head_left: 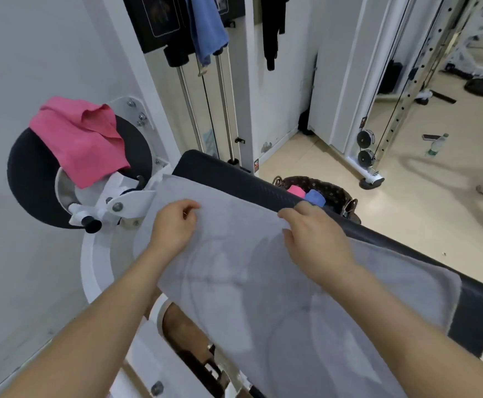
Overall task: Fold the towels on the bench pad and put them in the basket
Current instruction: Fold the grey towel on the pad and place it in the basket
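On the black bench pad [234, 175], pinching the grey towel [234, 282] with the left hand [174, 225], gripping its far edge with the right hand [318, 242].

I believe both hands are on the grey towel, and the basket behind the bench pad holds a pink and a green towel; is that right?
Not quite: the head view shows the basket holding a pink towel and a blue towel, not green.

A pale grey towel [263, 282] covers the black bench pad [234, 173]. Pink towel [82, 139] at ten o'clock. At three o'clock, a dark brown, pattern-printed basket [335, 191] holds a pink roll [295, 191] and a blue roll [315, 196].
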{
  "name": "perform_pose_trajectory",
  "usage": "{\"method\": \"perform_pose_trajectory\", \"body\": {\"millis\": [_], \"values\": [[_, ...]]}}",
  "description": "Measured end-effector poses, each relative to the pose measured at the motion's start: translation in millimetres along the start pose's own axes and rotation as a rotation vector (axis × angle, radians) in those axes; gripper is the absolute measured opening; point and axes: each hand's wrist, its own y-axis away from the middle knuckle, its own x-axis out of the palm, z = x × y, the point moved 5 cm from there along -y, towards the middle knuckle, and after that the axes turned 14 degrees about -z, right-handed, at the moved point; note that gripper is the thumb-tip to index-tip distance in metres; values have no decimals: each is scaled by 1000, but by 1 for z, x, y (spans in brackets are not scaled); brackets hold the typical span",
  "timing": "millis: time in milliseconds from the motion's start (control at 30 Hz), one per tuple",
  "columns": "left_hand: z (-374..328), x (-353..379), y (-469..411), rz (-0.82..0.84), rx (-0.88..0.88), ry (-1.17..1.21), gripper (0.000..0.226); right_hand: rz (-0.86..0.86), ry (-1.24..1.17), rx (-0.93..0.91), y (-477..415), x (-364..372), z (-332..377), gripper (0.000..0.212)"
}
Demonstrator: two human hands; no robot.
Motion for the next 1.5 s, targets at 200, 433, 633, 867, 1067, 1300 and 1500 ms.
{"method": "perform_pose_trajectory", "body": {"millis": [200, 433, 633, 867, 1067, 1300, 1500], "values": [[27, 11, -100, -87, 34, -110, 34, -71, 91, 91, -27, 38, -6, 16], [48, 22, -134, -55, 50, -129, 12, -146, 158, 81, -28, 45, -12, 20], [54, 18, -131, -30, 125, -44, 12, -251, 141, 60, -27, 42, -14, 16], [7, 24, -160, -143, 263, -52, 14, -340, 135, 15, -38, 37, -28, 29], [-21, 48, -181, -116, 255, -90, 26, -317, 178, 30, -61, 35, -47, 18], [-62, 40, -52, -32, 370, 62, 28, -85, -33, -69, -19, -5, -62, 11], [-115, 47, 150, 339, 578, 321, 14, 241, 3, -246, 49, -53, -88, 9]]}}
